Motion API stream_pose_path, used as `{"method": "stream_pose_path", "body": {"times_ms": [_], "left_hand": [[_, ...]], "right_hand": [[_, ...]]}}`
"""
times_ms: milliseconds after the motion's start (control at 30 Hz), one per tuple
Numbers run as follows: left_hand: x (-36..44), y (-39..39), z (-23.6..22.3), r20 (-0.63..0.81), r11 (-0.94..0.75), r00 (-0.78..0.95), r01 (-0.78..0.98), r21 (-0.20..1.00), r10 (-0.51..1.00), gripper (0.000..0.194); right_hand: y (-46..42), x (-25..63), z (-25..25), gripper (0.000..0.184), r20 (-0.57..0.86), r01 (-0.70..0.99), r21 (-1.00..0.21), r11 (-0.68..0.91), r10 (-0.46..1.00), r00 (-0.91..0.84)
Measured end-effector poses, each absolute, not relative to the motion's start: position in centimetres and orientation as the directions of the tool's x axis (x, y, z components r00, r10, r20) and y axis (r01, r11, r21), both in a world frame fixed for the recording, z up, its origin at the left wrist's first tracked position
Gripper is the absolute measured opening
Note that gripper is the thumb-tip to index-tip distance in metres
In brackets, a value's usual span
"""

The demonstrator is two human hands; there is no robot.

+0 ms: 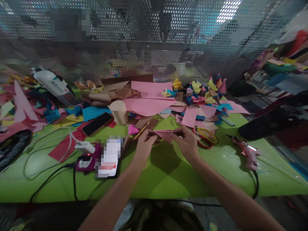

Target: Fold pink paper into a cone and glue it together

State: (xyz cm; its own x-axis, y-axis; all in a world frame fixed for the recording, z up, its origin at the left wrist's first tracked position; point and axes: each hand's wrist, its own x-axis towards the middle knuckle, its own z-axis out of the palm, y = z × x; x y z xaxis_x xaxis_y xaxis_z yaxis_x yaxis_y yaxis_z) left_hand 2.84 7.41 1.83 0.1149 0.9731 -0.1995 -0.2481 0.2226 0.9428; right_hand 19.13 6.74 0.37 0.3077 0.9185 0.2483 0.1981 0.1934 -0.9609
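Both my hands meet over the green table (168,173), pinching one folded piece of pink paper (163,133). My left hand (144,143) grips its left end with bent fingers. My right hand (186,141) holds its right end, fingers curled over the fold. A pencil (141,131) lies just beyond my left hand, beside a small magenta paper cone (132,129). Scissors with red and yellow handles (205,136) lie right of my right hand.
A pink glue gun (249,153) with a black cord lies at the right. A dark phone (97,124), a tan paper roll (118,112), a charger (84,147) and cables sit at the left. Coloured paper scraps (149,99) pile up before a perforated metal screen (154,48).
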Motion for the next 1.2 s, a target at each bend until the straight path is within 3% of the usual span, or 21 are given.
{"method": "stream_pose_path", "body": {"times_ms": [367, 733, 1200], "left_hand": [[2.78, 7.90, 1.17, -0.149, 0.164, 0.089, -0.195, 0.967, 0.985, 0.020], [2.77, 7.84, 1.16, -0.156, 0.166, 0.063, -0.214, 0.963, 0.986, 0.024], [2.87, 7.71, 1.20, -0.140, 0.149, 0.062, -0.191, 0.970, 0.988, 0.023]], "right_hand": [[6.37, 18.80, 0.56, 0.011, 0.335, 0.280, -0.926, 0.255, 0.895, 0.293], [6.34, 18.65, 0.39, 0.013, 0.328, 0.282, -0.928, 0.243, 0.892, 0.311], [6.85, 18.70, 0.07, 0.022, 0.175, 0.064, -0.985, 0.163, 0.932, 0.318]]}}
